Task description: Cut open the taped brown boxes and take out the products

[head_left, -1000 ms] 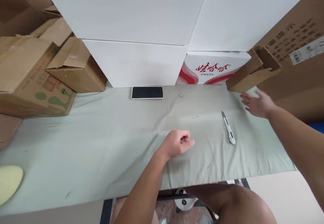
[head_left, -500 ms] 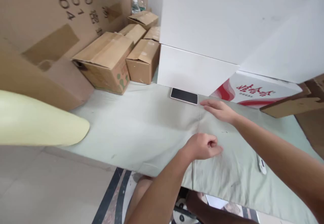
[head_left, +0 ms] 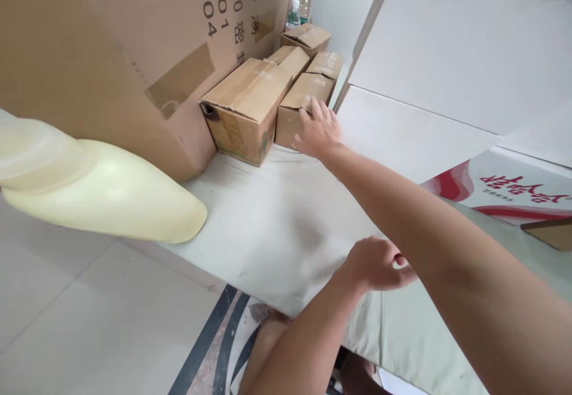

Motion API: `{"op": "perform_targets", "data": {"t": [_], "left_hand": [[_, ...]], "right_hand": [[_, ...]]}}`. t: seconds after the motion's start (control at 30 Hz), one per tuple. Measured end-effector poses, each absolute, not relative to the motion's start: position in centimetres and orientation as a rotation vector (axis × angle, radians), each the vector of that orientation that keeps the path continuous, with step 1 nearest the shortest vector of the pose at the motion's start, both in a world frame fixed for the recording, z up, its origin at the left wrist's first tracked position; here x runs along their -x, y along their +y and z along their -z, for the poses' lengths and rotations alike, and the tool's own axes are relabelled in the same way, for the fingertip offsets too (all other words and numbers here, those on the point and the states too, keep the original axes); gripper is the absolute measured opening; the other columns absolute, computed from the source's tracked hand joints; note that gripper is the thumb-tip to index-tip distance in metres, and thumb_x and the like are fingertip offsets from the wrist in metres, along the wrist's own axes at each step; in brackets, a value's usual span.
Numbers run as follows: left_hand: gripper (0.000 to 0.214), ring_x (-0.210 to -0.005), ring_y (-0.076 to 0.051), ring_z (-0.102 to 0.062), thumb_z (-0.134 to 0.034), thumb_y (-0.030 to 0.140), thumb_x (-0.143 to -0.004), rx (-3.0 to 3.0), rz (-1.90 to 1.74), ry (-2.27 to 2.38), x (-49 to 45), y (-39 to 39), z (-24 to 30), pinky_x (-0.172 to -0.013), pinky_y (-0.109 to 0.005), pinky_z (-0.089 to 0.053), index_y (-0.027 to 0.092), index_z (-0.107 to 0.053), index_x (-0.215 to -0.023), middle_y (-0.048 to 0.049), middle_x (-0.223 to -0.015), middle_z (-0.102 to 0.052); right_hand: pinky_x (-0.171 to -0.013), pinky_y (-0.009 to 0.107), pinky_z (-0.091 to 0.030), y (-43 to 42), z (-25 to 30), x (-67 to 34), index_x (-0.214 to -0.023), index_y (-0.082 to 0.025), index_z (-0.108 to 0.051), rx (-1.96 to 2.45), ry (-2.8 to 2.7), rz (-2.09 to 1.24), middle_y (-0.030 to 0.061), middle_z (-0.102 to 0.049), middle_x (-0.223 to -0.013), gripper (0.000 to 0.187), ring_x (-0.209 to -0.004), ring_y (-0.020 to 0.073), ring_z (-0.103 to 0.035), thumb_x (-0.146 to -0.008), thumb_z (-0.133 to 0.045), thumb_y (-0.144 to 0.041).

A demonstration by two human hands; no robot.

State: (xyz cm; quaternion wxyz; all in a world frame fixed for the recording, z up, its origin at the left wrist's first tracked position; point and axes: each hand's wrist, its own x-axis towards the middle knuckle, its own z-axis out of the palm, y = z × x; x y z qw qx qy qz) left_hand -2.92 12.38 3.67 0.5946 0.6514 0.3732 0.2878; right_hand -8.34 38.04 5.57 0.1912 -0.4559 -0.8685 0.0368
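Note:
My right hand [head_left: 318, 128] reaches far across to the left and lies with spread fingers on the near top edge of a small cardboard box [head_left: 304, 106]. A larger taped cardboard box [head_left: 243, 109] stands just left of it. My left hand [head_left: 375, 264] rests on the pale green cloth [head_left: 277, 216] near its front edge, fingers curled in a loose fist, partly hidden under my right forearm. Nothing shows in it.
A huge brown carton [head_left: 111, 43] printed with numbers fills the left. More small boxes and water bottles [head_left: 299, 2] stand behind. White boxes [head_left: 438, 55] and a red-and-white carton [head_left: 500, 189] rise at the right. A pale yellow plastic object [head_left: 102, 189] lies at the left.
The view swung left. My right hand travelled from the cloth near the phone to the small cardboard box. The phone and the cutter left the view. My left hand stayed in place.

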Motion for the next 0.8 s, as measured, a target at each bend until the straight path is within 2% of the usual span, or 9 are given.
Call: {"op": "perform_targets", "data": {"t": [0.1,0.17,0.27,0.37,0.43,0.53,0.67,0.73,0.8], "left_hand": [[0.044,-0.057,-0.013,-0.030,-0.064,0.024,-0.077,-1.477,-0.782,1.001,2.9,12.5,-3.2,-0.055,-0.031,-0.025,0.022,-0.024,-0.061,0.0031,-0.057,-0.033],[0.034,-0.056,-0.013,-0.034,-0.059,0.025,-0.080,-1.421,-0.920,1.097,3.0,12.7,-2.6,-0.057,-0.031,-0.028,0.023,-0.031,-0.062,0.0028,-0.057,-0.036],[0.013,-0.067,-0.018,-0.048,-0.051,0.032,-0.086,-1.360,-1.462,1.276,4.4,13.6,-1.7,-0.068,-0.034,-0.039,0.024,-0.047,-0.077,-0.0008,-0.068,-0.048],[0.014,-0.090,-0.024,-0.052,-0.050,0.035,-0.088,-1.193,-2.109,1.495,7.3,15.1,-1.0,-0.088,-0.042,-0.043,0.023,-0.047,-0.094,-0.0062,-0.090,-0.053],[0.017,-0.098,-0.024,-0.050,-0.050,0.031,-0.086,-0.971,-2.288,1.638,9.1,16.1,-0.8,-0.098,-0.045,-0.041,0.023,-0.044,-0.099,-0.0068,-0.101,-0.049],[0.017,-0.107,-0.023,-0.047,-0.045,0.024,-0.084,-0.728,-2.257,1.712,10.3,16.8,-1.1,-0.108,-0.046,-0.036,0.024,-0.041,-0.101,-0.0059,-0.106,-0.045],[0.023,-0.122,-0.025,-0.045,-0.043,0.024,-0.087,-0.710,-2.115,1.645,9.6,16.0,-1.8,-0.116,-0.045,-0.034,0.022,-0.044,-0.110,-0.0086,-0.117,-0.045],[0.033,-0.132,-0.026,-0.043,-0.046,0.024,-0.086,-0.773,-2.096,1.608,9.2,15.8,-2.0,-0.118,-0.044,-0.033,0.022,-0.044,-0.119,-0.0117,-0.129,-0.045],[0.042,-0.140,-0.027,-0.039,-0.048,0.025,-0.085,-0.830,-2.108,1.573,9.3,16.0,-2.1,-0.121,-0.043,-0.031,0.021,-0.042,-0.127,-0.0143,-0.141,-0.043]], "right_hand": [[-0.125,0.071,-0.010,38.5,-5.4,8.6,-0.154,-0.008,-0.040,1.316,-2.441,-0.094,0.0204,-0.025,-0.168,0.080,-0.156,0.0457,-0.018,-0.084,-0.065,-0.039],[-0.126,0.066,-0.015,37.3,-6.0,8.3,-0.154,-0.007,-0.039,1.311,-2.461,-0.063,0.0218,-0.027,-0.168,0.078,-0.155,0.0422,-0.024,-0.084,-0.063,-0.034],[-0.127,0.063,-0.015,33.7,-7.2,7.1,-0.154,-0.007,-0.041,1.305,-2.510,0.025,0.0212,-0.028,-0.168,0.073,-0.153,0.0384,-0.032,-0.086,-0.058,-0.029],[-0.128,0.060,-0.011,28.9,-7.9,4.9,-0.152,-0.008,-0.044,1.292,-2.552,0.107,0.0183,-0.028,-0.169,0.067,-0.153,0.0349,-0.035,-0.089,-0.053,-0.029],[-0.129,0.059,-0.011,25.6,-7.6,2.7,-0.152,-0.010,-0.045,1.290,-2.550,0.138,0.0167,-0.029,-0.169,0.063,-0.154,0.0324,-0.033,-0.093,-0.049,-0.032],[-0.127,0.060,-0.010,20.5,-5.7,-1.9,-0.157,-0.016,-0.040,1.265,-2.470,0.154,0.0162,-0.033,-0.168,0.065,-0.156,0.0319,-0.031,-0.098,-0.043,-0.043],[-0.124,0.063,-0.012,13.2,-1.6,-9.3,-0.167,-0.021,-0.014,1.275,-2.232,0.025,0.0179,-0.042,-0.162,0.074,-0.155,0.0336,-0.033,-0.100,-0.032,-0.046],[-0.122,0.063,-0.018,9.8,0.4,-12.9,-0.166,-0.024,-0.017,1.372,-2.085,-0.064,0.0166,-0.047,-0.159,0.068,-0.154,0.0336,-0.036,-0.102,-0.030,-0.042],[-0.120,0.064,-0.024,6.8,2.0,-16.2,-0.159,-0.026,-0.033,1.487,-1.953,-0.129,0.0155,-0.052,-0.156,0.058,-0.151,0.0342,-0.041,-0.103,-0.031,-0.040]]}}
